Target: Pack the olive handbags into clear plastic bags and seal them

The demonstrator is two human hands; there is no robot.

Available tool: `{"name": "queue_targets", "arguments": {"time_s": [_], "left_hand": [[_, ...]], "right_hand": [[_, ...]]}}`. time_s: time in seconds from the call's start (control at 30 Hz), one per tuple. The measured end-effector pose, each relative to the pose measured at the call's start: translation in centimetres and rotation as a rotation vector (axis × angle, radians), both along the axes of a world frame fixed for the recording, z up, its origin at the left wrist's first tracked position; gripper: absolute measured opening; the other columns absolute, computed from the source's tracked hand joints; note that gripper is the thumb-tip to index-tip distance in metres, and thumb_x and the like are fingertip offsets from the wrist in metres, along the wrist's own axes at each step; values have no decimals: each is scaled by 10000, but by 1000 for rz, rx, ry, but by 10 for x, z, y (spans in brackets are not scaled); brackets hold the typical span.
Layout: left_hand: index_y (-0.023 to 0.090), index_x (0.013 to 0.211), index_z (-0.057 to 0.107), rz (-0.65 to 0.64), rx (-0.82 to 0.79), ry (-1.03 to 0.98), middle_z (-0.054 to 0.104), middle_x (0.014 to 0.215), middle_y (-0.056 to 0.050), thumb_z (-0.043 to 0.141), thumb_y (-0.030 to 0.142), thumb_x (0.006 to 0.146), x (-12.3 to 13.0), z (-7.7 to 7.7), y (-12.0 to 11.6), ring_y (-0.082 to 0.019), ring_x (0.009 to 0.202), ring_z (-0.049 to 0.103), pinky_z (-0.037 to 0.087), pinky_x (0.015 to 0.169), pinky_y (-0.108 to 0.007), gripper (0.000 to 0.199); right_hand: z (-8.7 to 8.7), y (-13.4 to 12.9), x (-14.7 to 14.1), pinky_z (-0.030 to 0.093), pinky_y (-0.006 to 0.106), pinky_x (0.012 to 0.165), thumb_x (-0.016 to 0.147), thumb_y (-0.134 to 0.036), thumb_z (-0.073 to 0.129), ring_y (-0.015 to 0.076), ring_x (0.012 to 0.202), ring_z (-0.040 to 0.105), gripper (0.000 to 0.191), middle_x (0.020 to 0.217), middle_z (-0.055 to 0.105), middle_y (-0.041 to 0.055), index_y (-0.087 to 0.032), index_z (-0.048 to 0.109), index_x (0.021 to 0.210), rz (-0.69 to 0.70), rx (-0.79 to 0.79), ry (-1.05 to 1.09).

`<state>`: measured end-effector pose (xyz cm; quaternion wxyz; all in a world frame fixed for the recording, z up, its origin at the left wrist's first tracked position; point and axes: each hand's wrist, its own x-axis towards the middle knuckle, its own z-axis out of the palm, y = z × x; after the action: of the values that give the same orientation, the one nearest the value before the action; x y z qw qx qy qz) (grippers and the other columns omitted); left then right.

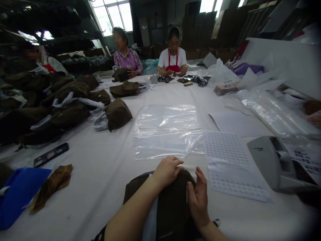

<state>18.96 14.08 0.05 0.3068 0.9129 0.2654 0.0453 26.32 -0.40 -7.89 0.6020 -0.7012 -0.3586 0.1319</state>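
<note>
A dark olive-brown fabric bag (173, 204) lies at the table's near edge, right in front of me, with a pale strip along its left part. My left hand (169, 170) reaches across it and rests on its far end, fingers loosely bent and lying on the fabric. Against the bag's right side stands my right hand (199, 197), open, thumb and fingers apart and pointing away from me. Just beyond the bag lies a flat stack of clear plastic bags (168, 130). The bag's near end runs out of view.
Printed sheets (233, 164) and a grey tape dispenser (268, 164) lie on the right. At left are piled olive bags (72, 93), a dark phone-like device (51, 154) and blue material (21, 194). Co-workers (173, 57) sit across the table near metal hardware (165, 78).
</note>
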Motion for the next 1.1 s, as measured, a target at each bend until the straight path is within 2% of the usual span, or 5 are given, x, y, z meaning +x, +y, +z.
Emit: {"name": "queue_targets", "arguments": {"time_s": [0.1, 0.27, 0.6, 0.97, 1.1], "left_hand": [[211, 1081, 647, -134, -209, 118, 669, 1049, -51, 501, 395, 868, 15, -5, 19, -196, 957, 600, 447, 849, -289, 317], [255, 1067, 642, -290, -320, 170, 681, 1019, -1, 489, 334, 873, 16, 0, 30, -170, 899, 620, 454, 794, -253, 260], [95, 944, 578, -480, 423, 372, 616, 847, -99, 434, 107, 861, 25, 10, -8, -246, 760, 580, 501, 580, -323, 167], [143, 852, 556, -235, 292, 315, 594, 858, -57, 427, 96, 871, 27, -2, -4, -203, 815, 547, 486, 744, -312, 138], [141, 845, 572, -178, 236, 249, 606, 846, -55, 430, 106, 874, 29, -5, -5, -200, 818, 557, 486, 748, -313, 149]], "right_hand": [[3, 7, 18, 237, 528, 1083, 866, -361, 496, 269, 1309, 294, 481, 1409, 344, 86, -243, 375, 1316, 81, -143, 26], [-1, 12, 52, 396, 476, 993, 807, -422, 587, 271, 1141, 500, 480, 1221, 554, 76, -238, 485, 1238, 423, -293, 265], [6, 20, 56, 422, 395, 929, 853, -418, 520, 242, 1045, 528, 313, 1093, 590, 60, -223, 554, 1097, 468, -198, 228], [6, 30, 65, 449, 364, 829, 814, -377, 568, 226, 907, 578, 228, 939, 644, 32, -197, 599, 950, 509, -193, 374], [12, 31, 59, 435, 332, 730, 850, -382, 515, 208, 790, 569, 204, 820, 633, 26, -200, 609, 846, 425, -239, 185]]}}
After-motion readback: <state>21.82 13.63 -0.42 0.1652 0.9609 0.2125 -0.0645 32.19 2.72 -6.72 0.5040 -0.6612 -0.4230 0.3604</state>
